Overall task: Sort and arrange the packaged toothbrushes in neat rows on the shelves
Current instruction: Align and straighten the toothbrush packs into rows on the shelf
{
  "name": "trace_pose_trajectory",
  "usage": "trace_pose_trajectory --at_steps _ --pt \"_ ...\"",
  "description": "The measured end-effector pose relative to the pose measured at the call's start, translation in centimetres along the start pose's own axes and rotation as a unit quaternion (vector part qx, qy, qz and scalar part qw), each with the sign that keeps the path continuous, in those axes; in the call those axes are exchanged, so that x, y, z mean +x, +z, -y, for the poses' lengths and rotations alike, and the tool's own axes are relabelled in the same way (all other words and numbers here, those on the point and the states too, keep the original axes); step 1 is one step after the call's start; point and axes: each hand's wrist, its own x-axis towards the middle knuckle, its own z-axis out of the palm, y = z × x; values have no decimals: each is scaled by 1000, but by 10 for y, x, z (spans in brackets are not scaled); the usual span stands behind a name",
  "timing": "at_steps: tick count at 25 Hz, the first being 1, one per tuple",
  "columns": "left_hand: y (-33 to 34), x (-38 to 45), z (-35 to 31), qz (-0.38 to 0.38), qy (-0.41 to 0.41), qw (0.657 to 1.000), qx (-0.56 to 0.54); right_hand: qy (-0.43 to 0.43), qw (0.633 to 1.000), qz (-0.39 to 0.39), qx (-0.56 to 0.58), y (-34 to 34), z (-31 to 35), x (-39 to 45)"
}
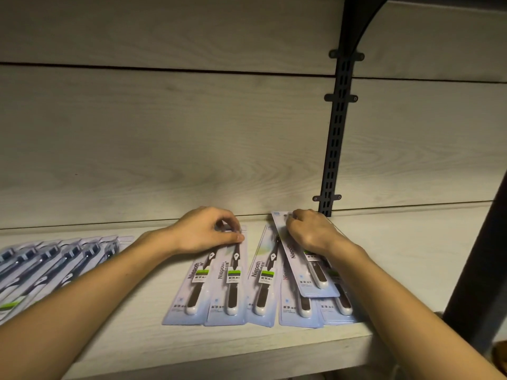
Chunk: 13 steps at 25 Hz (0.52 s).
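Note:
Several pale blue toothbrush packs with dark brushes lie side by side on the light wooden shelf [131, 319]. My left hand [205, 231] pinches the top of the second pack [227, 283], next to the leftmost pack [192, 292]. A third pack [260, 286] lies to their right. My right hand [310, 231] grips the upper end of a tilted pack [304, 267] that is lifted over two more packs [301, 311] at the right end of the row.
A second overlapping row of toothbrush packs [55, 259] fans out at the far left of the shelf. A black slotted upright [336, 138] is fixed to the back wall, and a dark post [477, 270] stands at the right.

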Motion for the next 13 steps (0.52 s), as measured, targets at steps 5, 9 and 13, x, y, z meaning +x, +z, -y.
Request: trace_pose_trajectory --at_steps 5,9,13 --pt "9 3 -15 -35 39 998 -21 1 1000 4 5 0 3 -2" --pt "24 4 -23 -32 46 998 30 -7 1000 1 -28 0 1 1" --pt "35 9 -34 -50 35 997 45 12 999 -17 -41 -3 -2 1"
